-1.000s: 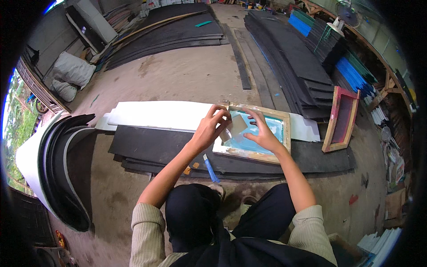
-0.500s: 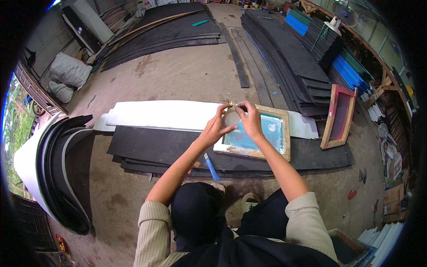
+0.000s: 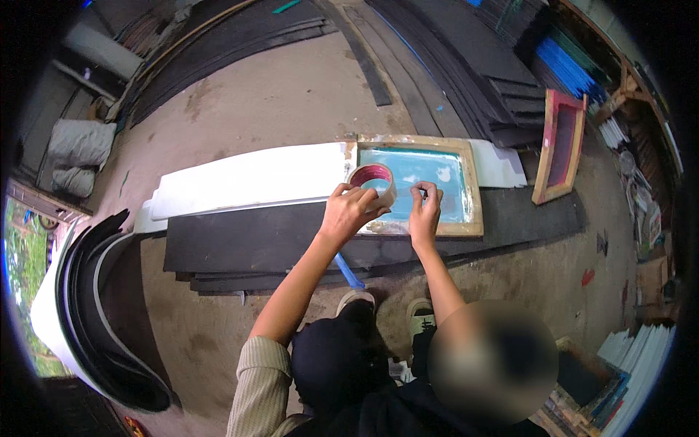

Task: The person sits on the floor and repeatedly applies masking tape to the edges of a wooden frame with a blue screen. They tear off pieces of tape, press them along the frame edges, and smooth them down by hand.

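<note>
Tape roll (image 3: 373, 172), held above the left part of a wooden frame (image 3: 470, 189), its pink-lined opening facing upward. The left hand (image 3: 344, 217) has hold of the roll at its near side, fingers partly curled against it. The right hand (image 3: 425, 211) stands a little apart, thumb and forefinger drawn together at the tips and the other fingers bent; whether film is pinched between them cannot be told. Principal relation: the roll lies to the left of the right fingertips, and the short gap between them runs left to right, roughly along the frame's long axis. The left hand, in contact, is the nearer. The roll, being a ring, has its core axis pointing roughly upward. Blue mesh (image 3: 437, 164) spans the frame; white sheeting (image 3: 247, 178) shows to either side, and black sheets (image 3: 233, 244) lie on the person's side.
</note>
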`<state>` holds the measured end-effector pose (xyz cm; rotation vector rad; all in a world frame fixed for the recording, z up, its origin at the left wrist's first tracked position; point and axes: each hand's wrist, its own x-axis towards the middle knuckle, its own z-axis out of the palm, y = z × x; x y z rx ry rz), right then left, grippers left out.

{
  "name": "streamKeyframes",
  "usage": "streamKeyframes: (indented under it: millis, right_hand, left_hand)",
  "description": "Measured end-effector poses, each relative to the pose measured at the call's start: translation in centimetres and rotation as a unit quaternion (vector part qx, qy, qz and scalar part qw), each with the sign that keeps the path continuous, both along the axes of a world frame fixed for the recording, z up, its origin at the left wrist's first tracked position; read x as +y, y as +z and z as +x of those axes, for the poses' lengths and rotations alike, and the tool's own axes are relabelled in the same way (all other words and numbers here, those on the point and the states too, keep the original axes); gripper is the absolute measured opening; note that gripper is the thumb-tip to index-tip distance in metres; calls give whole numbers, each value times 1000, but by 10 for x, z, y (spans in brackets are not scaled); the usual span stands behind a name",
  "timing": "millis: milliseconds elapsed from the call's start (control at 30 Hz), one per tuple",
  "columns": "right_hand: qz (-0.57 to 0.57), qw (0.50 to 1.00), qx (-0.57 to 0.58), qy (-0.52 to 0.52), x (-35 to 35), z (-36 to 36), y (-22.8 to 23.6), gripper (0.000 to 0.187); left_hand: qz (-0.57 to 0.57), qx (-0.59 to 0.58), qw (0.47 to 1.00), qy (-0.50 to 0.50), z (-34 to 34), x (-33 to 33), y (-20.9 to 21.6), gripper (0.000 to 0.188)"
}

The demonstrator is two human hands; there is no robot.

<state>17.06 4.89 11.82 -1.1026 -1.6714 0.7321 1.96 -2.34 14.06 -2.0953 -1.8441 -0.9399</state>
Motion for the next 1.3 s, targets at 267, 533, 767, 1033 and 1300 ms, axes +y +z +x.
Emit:
streamKeyframes:
  millis: [267,533,767,1033,1300]
  right_hand:
    - [-278,955,43,95,23,54,-58,21]
    - [-307,951,14,-37,37,92,-60,19]
    - [-313,945,-36,-91,74,204,-89,20]
    - [-212,954,-147,-156,86,209,-145,33]
    - [-292,903,-213,-233,97,200,-127,58]
  left_hand:
    - [-123,-159,978,-51,17,15,-43,43]
    - [-297,-157,940,-52,11,25,-42,50]
    - [-273,-153,949,31,-95,-20,-77,47]
    - [-289,-199,936,25,-79,2,-97,46]
    - [-301,-184,935,24,-74,11,-99,46]
